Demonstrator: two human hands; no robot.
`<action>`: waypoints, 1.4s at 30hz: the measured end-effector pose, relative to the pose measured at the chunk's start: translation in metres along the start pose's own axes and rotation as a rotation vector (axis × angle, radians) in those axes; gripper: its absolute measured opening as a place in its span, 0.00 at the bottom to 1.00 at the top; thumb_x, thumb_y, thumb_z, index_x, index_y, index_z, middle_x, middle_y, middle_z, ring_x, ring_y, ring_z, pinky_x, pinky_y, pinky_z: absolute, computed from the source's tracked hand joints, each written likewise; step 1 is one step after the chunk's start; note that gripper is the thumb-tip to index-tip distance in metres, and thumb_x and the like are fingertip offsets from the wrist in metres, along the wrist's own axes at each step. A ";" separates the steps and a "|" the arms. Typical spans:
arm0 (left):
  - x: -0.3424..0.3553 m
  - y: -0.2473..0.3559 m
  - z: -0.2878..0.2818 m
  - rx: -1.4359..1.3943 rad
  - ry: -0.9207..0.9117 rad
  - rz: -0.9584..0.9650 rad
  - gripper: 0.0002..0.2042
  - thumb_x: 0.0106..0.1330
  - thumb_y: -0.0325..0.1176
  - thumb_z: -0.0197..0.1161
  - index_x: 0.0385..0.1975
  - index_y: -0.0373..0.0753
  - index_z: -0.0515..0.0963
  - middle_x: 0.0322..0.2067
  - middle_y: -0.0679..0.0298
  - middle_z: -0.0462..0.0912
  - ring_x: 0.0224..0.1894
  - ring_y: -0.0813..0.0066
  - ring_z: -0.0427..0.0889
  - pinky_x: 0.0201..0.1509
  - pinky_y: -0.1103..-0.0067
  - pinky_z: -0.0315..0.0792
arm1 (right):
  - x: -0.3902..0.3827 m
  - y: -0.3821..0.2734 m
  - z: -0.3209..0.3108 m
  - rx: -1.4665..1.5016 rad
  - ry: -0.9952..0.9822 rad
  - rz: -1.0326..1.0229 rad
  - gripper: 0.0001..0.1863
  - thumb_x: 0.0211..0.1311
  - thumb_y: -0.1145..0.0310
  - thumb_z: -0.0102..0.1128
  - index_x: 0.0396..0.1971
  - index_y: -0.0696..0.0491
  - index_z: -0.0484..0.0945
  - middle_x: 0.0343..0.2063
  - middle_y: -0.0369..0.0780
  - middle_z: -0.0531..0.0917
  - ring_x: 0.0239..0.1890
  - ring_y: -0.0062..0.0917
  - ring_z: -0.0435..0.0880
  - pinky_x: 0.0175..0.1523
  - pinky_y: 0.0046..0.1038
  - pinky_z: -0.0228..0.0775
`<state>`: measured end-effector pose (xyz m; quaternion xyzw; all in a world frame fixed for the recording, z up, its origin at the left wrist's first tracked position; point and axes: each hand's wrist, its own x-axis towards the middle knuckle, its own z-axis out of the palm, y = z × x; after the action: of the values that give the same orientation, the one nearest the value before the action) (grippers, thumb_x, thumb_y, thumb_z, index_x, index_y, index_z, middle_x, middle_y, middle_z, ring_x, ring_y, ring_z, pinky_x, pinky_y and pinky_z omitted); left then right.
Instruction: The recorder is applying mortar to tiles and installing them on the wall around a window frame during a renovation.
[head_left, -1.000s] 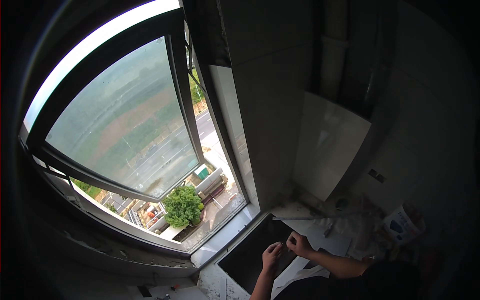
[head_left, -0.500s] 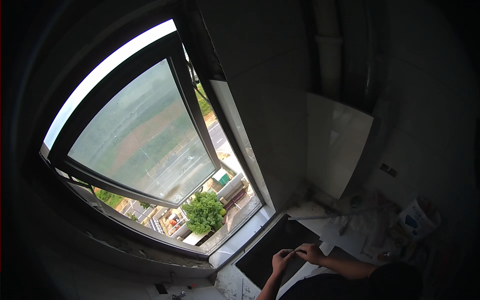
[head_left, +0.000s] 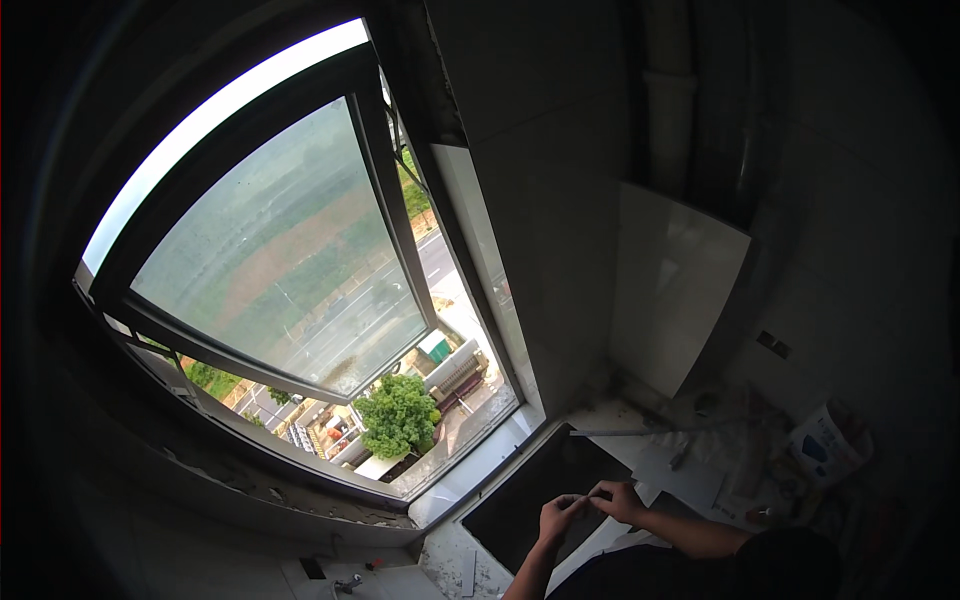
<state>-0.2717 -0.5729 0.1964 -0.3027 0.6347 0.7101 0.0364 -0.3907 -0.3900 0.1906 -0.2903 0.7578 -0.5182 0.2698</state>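
Observation:
My left hand (head_left: pixel 561 516) and my right hand (head_left: pixel 618 501) meet at the fingertips over a dark rectangular opening (head_left: pixel 520 500) in a pale counter. Both are closed in a pinch. Whatever lies between the fingers is too small and dark to make out. Just right of the opening are a pale flat sheet (head_left: pixel 695 475) and a long thin strip (head_left: pixel 640 433). A short pale strip (head_left: pixel 468 573) lies on the counter's left part.
A tilted window sash (head_left: pixel 290 250) hangs outward at the left, its frame running close to the counter. A large glossy panel (head_left: pixel 675 290) leans against the wall. At the right stands a white bucket (head_left: pixel 830 442) amid clutter. A tap (head_left: pixel 348 583) shows at the lower left.
The whole view has shifted slightly, so the window and hands sit a little further left and higher. Both hands keep their pinch, fingertips together.

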 end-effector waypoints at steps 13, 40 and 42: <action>0.036 0.040 -0.039 0.235 -0.008 0.111 0.13 0.76 0.39 0.76 0.45 0.33 0.93 0.33 0.61 0.95 0.35 0.78 0.91 0.42 0.77 0.83 | 0.047 -0.021 0.016 0.131 0.004 0.136 0.09 0.78 0.68 0.72 0.46 0.58 0.89 0.34 0.38 0.93 0.33 0.20 0.93 0.40 0.29 0.86; 0.111 0.707 -0.139 1.035 0.392 1.437 0.21 0.71 0.41 0.82 0.60 0.44 0.87 0.40 0.63 0.95 0.39 0.74 0.96 0.47 0.75 0.90 | 0.338 -0.172 0.021 1.050 0.327 0.123 0.09 0.77 0.62 0.75 0.45 0.51 0.88 0.33 0.32 0.88 0.27 0.16 0.85 0.33 0.24 0.80; 0.112 0.716 -0.144 1.181 0.355 1.505 0.23 0.74 0.44 0.80 0.65 0.45 0.85 0.42 0.64 0.94 0.40 0.75 0.95 0.49 0.75 0.89 | 0.342 -0.171 0.017 1.060 0.314 0.135 0.08 0.77 0.63 0.74 0.44 0.51 0.88 0.32 0.32 0.88 0.27 0.16 0.85 0.33 0.24 0.79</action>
<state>-0.6202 -0.8801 0.7706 0.1465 0.9125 0.0589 -0.3774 -0.5864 -0.6972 0.3091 0.0151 0.4415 -0.8471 0.2953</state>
